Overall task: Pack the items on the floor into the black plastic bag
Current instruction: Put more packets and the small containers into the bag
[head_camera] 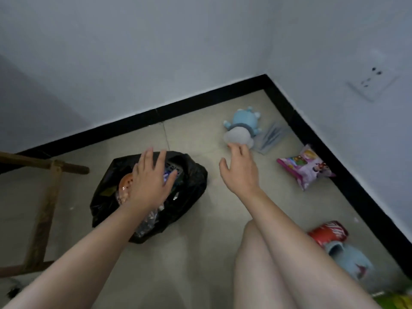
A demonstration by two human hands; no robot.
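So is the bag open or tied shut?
Open. The bag's mouth gapes upward, with packets visible inside, and the left hand is spread over the opening.

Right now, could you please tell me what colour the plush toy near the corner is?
The plush toy is light blue with a white head, seen in the head view.

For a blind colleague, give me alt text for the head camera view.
A person's left hand rests over an open black plastic bag while the right hand reaches toward a blue plush toy on the floor; a pink snack packet and red can lie nearby.
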